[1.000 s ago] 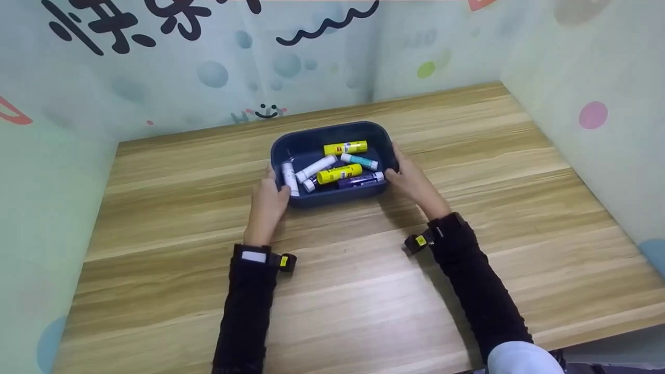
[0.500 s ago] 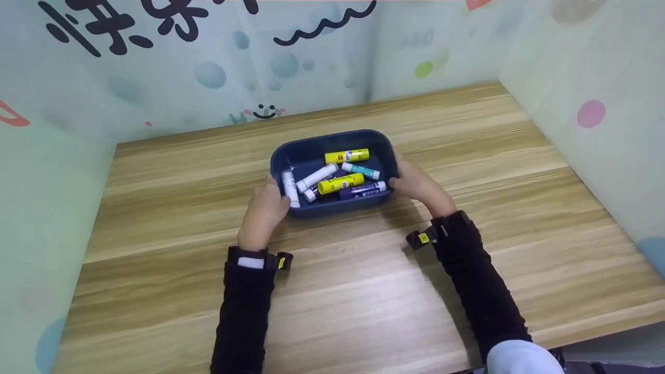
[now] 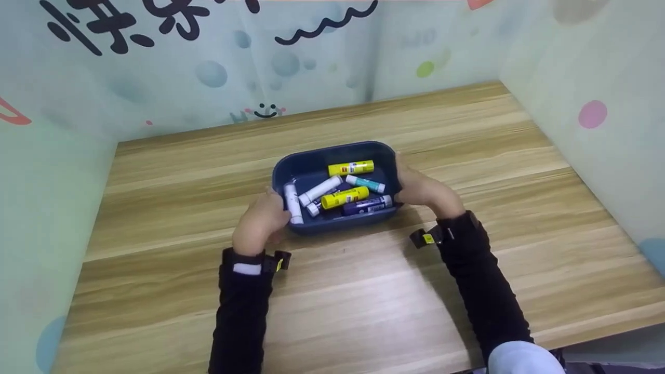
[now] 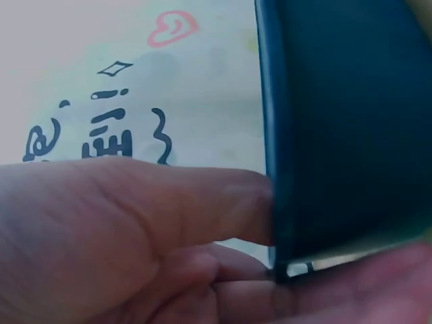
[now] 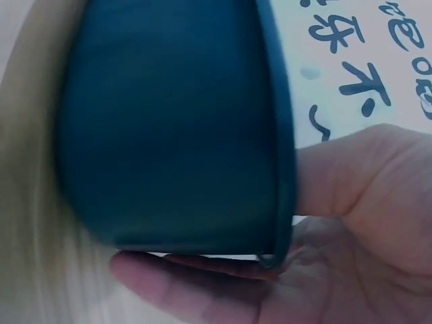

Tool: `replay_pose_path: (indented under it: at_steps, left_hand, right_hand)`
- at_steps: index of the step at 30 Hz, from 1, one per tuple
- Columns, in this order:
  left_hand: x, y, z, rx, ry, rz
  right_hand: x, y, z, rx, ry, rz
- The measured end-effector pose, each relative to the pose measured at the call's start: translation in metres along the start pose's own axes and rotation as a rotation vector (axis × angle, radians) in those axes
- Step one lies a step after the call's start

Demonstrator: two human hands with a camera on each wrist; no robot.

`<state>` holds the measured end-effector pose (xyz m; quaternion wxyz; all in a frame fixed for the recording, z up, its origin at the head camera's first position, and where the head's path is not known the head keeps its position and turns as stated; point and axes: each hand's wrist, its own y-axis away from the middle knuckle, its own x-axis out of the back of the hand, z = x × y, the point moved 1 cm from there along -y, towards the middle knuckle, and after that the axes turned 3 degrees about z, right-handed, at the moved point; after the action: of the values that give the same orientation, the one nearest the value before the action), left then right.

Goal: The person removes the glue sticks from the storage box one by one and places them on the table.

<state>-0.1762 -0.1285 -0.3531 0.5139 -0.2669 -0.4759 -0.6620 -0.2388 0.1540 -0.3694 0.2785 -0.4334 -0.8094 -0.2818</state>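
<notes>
Dark blue rounded plastic tray (image 3: 283, 169) sits right between your hands, over the light wooden table (image 3: 363, 291), with its load of glue sticks lying loose inside: two yellow glue sticks (image 3: 345, 197), three white ones (image 3: 292, 203), a teal-capped one (image 3: 366, 183) and a dark purple one (image 3: 367, 205) nearest you. Your left hand (image 3: 258, 222) grips the tray's left end, thumb over the rim and fingers (image 4: 324, 297) curled beneath. Your right hand (image 3: 423, 190) clamps the right end the same way, thumb on the rim, fingers (image 5: 196, 277) under the base. Keep both ends level and move steadily, I'd say, because those sticks will roll toward whichever side dips. Pinch the rim evenly, both sides. Compared with a second ago, the tray has come toward you, and your fingers have slipped from its sides to underneath it.
</notes>
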Motion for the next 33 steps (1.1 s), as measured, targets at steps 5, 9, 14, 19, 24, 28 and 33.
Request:
replay_pose_path:
  at_steps: [5,9,14,19,24,28,33]
  left_hand:
    - [0.002,0.008,0.004,0.01,0.024,-0.034]
    - [0.002,0.012,0.005,0.019,0.034,-0.066]
    - [0.002,0.014,0.006,0.031,0.026,-0.084]
    - [0.002,0.016,0.006,0.007,0.002,-0.077]
    - [0.002,0.018,0.006,-0.035,-0.008,-0.051]
    - [0.002,0.018,0.005,-0.035,0.036,-0.044]
    - [0.001,0.013,0.002,-0.022,0.004,0.047]
  right_hand:
    - [0.0,0.007,-0.008,-0.062,0.16,-0.046]
    - [0.0,0.013,-0.014,-0.13,0.242,-0.075]
    - [0.001,0.018,-0.02,-0.193,0.309,-0.112]
    - [0.0,0.021,-0.023,-0.24,0.35,-0.136]
    - [0.0,0.021,-0.025,-0.249,0.34,-0.137]
    - [0.001,0.022,-0.026,-0.221,0.374,-0.106]
    - [0.003,0.023,-0.03,-0.143,0.396,0.011]
